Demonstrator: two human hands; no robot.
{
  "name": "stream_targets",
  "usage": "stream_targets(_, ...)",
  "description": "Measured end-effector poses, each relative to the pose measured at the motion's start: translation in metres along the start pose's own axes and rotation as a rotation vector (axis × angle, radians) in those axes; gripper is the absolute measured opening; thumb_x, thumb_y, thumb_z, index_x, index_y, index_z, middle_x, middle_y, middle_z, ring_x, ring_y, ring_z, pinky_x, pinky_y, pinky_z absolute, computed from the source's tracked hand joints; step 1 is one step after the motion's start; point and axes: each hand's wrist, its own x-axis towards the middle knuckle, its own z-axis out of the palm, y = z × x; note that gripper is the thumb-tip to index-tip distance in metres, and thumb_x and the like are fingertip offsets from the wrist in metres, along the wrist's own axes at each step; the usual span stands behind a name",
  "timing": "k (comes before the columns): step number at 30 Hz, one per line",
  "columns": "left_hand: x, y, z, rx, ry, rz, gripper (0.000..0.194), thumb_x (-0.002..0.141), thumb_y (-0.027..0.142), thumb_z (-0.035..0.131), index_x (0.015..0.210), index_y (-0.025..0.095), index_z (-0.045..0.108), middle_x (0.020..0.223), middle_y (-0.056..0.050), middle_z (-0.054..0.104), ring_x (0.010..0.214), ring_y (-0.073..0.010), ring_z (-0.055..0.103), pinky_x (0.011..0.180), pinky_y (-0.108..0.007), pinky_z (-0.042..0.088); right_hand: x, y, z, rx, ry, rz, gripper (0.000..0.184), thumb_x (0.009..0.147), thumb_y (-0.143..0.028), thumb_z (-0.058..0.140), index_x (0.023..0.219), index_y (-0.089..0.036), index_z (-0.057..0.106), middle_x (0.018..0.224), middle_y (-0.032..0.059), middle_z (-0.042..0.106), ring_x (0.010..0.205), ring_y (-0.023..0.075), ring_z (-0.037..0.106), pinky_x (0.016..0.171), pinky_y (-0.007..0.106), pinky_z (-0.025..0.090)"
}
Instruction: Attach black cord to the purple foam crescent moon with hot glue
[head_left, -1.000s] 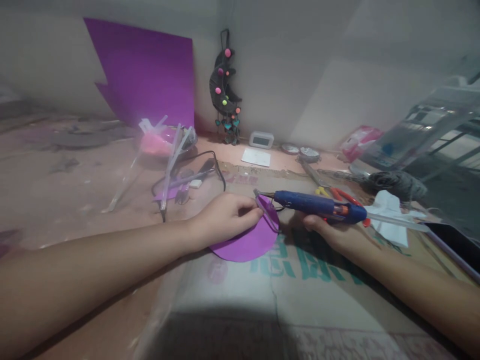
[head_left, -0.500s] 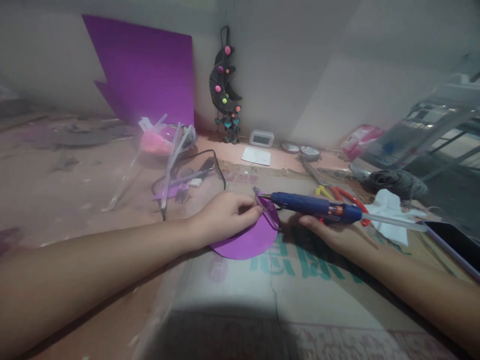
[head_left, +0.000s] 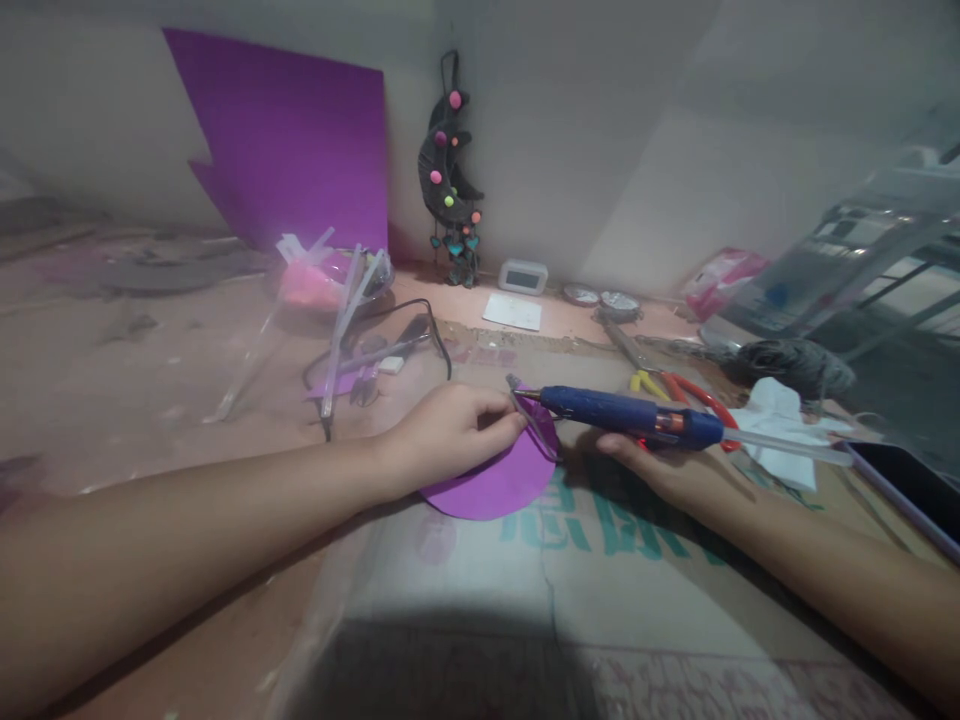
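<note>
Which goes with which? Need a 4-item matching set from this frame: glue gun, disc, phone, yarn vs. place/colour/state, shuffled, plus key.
Column 1
1. Glue gun
2. Disc
3. Phone
4. Yarn

Column 2
A. Grey, in a bundle
B. Purple, held by the left hand
C. Dark face up, at the picture's right edge
D. Blue, held by the right hand

Pairs: 1-D, 2-B, 3-C, 4-A

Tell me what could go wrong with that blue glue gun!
The nozzle of the blue glue gun sits close to the left grip, so a slip might burn it if the tip is hot. Glue could also drip off the purple piece onto the printed surface beneath.
</note>
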Motion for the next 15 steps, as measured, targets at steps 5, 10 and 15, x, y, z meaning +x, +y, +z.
stream_targets(5, 0.0004, 0.0007, -0.0005, 0.004, 0.002, -0.004, 0.032, 0.091, 0.031, 0.044, 0.065, 0.016, 0.055, 0.059, 0.004, 0.048, 0.058, -0.0104, 0.048, 0.055, -0.024, 0.032, -0.0005, 0.0022, 0.0006, 0.02, -0.024, 0.002, 0.021, 0.082, -0.043, 0.053, 0.076, -0.027, 0.064, 0.076, 0.0032, 0.071, 0.073, 0.0239, 0.069, 0.069, 0.036, 0.058)
stream_targets(10, 0.0003, 0.0009, -0.0005, -0.012, -0.003, 0.009, 0.031, 0.092, 0.03, 0.043, 0.068, 0.015, 0.057, 0.062, 0.003, 0.052, 0.061, -0.011, 0.05, 0.058, -0.023, 0.034, -0.0018, 0.0045, 0.0018, -0.011, 0.037, 0.017, 0.021, 0.081, -0.046, 0.055, 0.083, -0.027, 0.063, 0.076, 0.0025, 0.071, 0.072, 0.025, 0.069, 0.063, 0.036, 0.058)
stream_targets(15, 0.0003, 0.0006, -0.0001, -0.005, -0.009, 0.006, 0.032, 0.092, 0.031, 0.042, 0.069, 0.015, 0.058, 0.062, 0.002, 0.052, 0.061, -0.0113, 0.05, 0.058, -0.023, 0.033, -0.0026, 0.0058, 0.0019, -0.062, 0.081, 0.029, 0.024, 0.08, -0.049, 0.055, 0.082, -0.028, 0.064, 0.076, 0.0038, 0.07, 0.073, 0.0269, 0.069, 0.063, 0.038, 0.058)
